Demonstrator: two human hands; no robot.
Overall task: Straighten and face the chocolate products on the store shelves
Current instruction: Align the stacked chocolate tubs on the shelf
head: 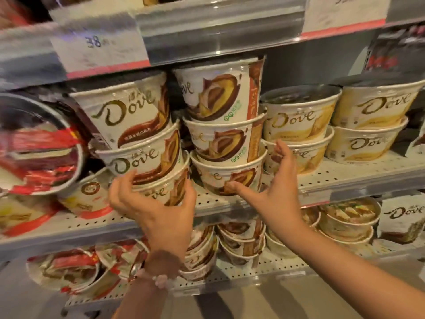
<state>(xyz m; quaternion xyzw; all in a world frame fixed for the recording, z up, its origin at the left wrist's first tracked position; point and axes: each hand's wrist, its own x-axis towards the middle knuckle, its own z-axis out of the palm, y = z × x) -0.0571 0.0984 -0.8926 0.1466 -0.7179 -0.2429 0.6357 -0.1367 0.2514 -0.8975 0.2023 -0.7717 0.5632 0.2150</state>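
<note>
Left hand [156, 203] clamps the bottom white-and-brown Dove chocolate tub [165, 192] of a leaning 3-tub stack on the perforated white metal shelf [345, 173]. Right hand [273, 185], fingers spread, brackets the neighbouring 3-tub stack [226, 143].

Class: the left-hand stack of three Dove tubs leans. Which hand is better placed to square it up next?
Left. The left hand already cups the bottom tub of the leaning stack; the right hand is open at the middle stack.
</note>
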